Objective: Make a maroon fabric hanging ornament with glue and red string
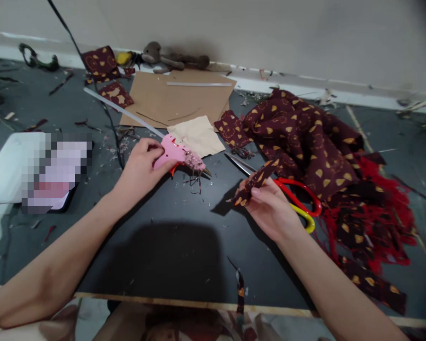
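My left hand [149, 161] is closed around a pink hot glue gun [172, 151]. A white glue stick [124, 111] sticks out of its back, and its nozzle end, crusted with glue and threads, points right. In my right hand [270, 201] a strip of dark maroon fabric with golden leaf shapes [257, 182] is pinched between thumb and fingers. Behind that hand lie scissors with red and yellow handles [303, 196], partly hidden by it. Beyond the glue gun lies a cream cloth piece [197, 135].
A heap of maroon patterned fabric [298, 137] and red threads [383, 208] lies at the right. Brown cardboard [156, 97] and a grey stuffed toy [177, 59] lie near the wall. A phone [62, 170], a white power bank [10, 161] and a black cord [108, 111] are at left.
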`<state>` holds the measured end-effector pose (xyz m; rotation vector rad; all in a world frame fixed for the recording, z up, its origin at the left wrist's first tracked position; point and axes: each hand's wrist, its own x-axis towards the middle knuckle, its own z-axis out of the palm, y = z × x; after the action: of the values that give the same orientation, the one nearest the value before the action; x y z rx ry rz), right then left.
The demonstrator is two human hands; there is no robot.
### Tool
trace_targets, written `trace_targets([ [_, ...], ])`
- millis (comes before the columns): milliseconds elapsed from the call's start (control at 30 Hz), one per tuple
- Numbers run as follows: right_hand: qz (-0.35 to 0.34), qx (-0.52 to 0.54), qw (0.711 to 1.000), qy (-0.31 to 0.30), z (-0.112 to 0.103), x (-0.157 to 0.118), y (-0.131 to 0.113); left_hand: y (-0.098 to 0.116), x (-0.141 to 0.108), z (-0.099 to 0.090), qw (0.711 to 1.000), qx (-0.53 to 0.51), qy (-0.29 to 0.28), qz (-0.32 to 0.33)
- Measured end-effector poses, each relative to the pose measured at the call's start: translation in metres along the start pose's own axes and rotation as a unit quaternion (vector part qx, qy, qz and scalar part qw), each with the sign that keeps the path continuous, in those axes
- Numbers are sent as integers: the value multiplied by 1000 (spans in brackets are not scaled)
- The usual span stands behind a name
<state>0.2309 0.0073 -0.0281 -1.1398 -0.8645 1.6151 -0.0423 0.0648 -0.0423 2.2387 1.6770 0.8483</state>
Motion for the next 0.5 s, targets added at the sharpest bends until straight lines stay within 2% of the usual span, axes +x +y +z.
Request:
trace_targets([
  [100, 11, -1, 1000, 2, 2, -2, 2, 5, -4, 1, 998, 57, 12, 37],
  [200, 25, 8, 1000, -14, 5, -4, 5, 21, -11, -2, 996, 19, 31, 79],
  [267, 41, 28, 998, -26, 7, -5, 8, 34, -17, -4, 989, -60, -10, 133],
  [367, 63, 58, 995, -40, 9, -7, 11, 50, -25, -3, 964, -144, -83, 207],
  [500, 73, 65, 994, -50, 11, -8, 12, 58, -30, 3, 949, -160, -88, 256],
])
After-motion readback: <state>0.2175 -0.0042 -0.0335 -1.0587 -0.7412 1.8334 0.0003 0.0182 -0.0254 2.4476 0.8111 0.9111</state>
